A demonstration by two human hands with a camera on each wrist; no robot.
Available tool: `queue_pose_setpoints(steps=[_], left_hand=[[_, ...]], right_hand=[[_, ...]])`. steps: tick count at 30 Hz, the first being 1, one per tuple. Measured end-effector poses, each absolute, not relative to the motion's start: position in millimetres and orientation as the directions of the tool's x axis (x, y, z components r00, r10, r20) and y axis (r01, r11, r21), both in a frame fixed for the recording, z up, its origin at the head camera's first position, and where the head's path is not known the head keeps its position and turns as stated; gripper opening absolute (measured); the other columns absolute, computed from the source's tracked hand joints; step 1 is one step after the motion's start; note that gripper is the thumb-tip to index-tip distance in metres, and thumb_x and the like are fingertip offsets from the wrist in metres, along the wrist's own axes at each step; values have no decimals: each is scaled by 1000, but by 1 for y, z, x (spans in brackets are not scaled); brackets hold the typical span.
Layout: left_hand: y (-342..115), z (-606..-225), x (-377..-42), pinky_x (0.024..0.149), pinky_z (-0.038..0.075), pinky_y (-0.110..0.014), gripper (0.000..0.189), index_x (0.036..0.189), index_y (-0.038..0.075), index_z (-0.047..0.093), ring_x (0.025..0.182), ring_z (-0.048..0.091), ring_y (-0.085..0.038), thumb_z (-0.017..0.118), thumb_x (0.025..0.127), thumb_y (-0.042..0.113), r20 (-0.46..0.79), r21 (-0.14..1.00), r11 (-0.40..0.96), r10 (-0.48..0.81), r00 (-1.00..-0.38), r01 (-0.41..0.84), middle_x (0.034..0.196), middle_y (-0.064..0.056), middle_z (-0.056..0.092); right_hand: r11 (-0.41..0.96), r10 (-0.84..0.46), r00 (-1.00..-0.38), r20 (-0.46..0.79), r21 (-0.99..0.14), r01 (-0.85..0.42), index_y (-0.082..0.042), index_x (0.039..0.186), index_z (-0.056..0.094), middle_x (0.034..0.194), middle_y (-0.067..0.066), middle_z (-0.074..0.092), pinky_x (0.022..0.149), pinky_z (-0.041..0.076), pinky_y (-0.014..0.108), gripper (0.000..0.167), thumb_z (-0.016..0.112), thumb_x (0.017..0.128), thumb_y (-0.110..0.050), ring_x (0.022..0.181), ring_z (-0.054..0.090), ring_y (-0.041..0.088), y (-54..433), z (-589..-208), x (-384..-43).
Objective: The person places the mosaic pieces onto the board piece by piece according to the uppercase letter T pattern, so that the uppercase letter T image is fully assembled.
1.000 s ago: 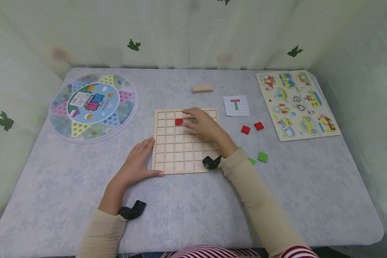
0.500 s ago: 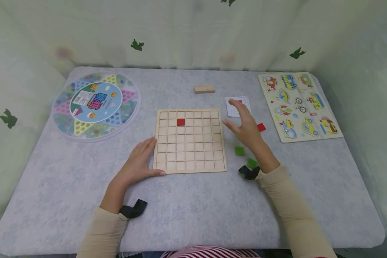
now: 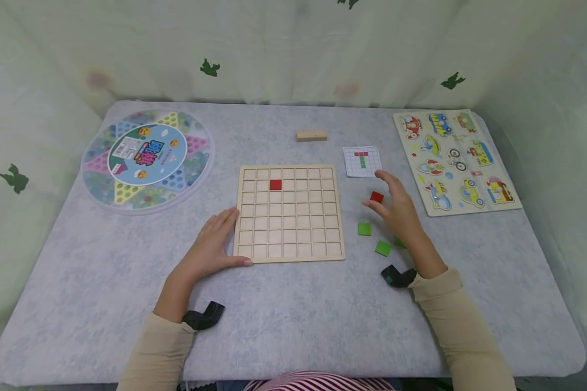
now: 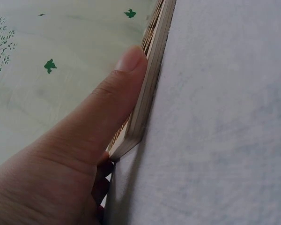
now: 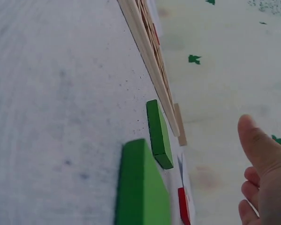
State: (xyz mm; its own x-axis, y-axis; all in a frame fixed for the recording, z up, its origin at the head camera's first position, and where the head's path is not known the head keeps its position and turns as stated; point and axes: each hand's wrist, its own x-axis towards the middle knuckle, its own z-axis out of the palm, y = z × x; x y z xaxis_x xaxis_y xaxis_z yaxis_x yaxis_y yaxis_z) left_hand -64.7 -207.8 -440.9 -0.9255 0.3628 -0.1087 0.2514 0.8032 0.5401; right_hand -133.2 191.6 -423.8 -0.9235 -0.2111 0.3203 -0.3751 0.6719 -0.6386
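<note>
A wooden grid board (image 3: 289, 217) lies at mid-table with one red square tile (image 3: 275, 185) in its second row. My left hand (image 3: 207, 244) rests at the board's near left corner, fingers straight along the left edge and thumb on the front edge. In the left wrist view the thumb (image 4: 114, 89) presses the board's side (image 4: 147, 93). My right hand (image 3: 401, 214) hovers right of the board, thumb and forefinger spread around a loose red tile (image 3: 376, 197) without pinching it. Several green tiles (image 3: 364, 228) lie nearby, one partly behind the hand.
A pattern card (image 3: 362, 162) with a red and green T lies behind the right hand, and a wooden block (image 3: 311, 135) farther back. A round Chinese checkers set (image 3: 147, 155) sits at left, a picture puzzle board (image 3: 457, 163) at right.
My right hand has moved off the grid board to the right, past the card, and down to the loose red tiles. The left hand stays at the corner.
</note>
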Motion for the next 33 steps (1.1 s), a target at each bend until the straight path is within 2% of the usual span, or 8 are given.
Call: queue_pose_setpoints(steps=[10, 18, 29, 33], left_hand=[[-208, -443, -65, 107, 3, -44, 121, 144, 4, 12, 134, 9, -28, 67, 58, 68, -108, 535, 806, 361, -926, 253, 147, -16, 15], [-207, -441, -65, 107, 4, -44, 120, 144, 4, 12, 134, 10, -28, 67, 58, 68, -108, 536, 806, 359, -927, 250, 147, -16, 16], [-208, -440, -65, 107, 4, -44, 121, 144, 3, 12, 134, 10, -29, 67, 58, 68, -107, 537, 804, 367, -924, 258, 146, -16, 15], [-207, -441, -65, 107, 4, -45, 121, 144, 4, 12, 134, 10, -29, 66, 58, 69, -109, 538, 804, 365, -925, 254, 147, -16, 15]], right_hand=[[678, -210, -940, 269, -653, -339, -1, 130, 42, 128, 16, 46, 101, 29, 41, 64, 72, 75, -15, 121, 38, 28, 203, -441, -132], [724, -189, -971, 144, -648, -237, 0, 129, 43, 127, 15, 47, 100, 30, 41, 59, 69, 79, -18, 119, 40, 27, 207, -448, -134], [753, -132, -985, 108, -635, -170, 5, 112, 56, 116, 19, 48, 95, 34, 45, 34, 65, 82, -9, 110, 43, 32, 209, -448, -135], [754, -126, -988, 88, -639, -153, 3, 113, 56, 114, 19, 48, 93, 36, 44, 33, 63, 84, -12, 108, 44, 32, 208, -445, -135]])
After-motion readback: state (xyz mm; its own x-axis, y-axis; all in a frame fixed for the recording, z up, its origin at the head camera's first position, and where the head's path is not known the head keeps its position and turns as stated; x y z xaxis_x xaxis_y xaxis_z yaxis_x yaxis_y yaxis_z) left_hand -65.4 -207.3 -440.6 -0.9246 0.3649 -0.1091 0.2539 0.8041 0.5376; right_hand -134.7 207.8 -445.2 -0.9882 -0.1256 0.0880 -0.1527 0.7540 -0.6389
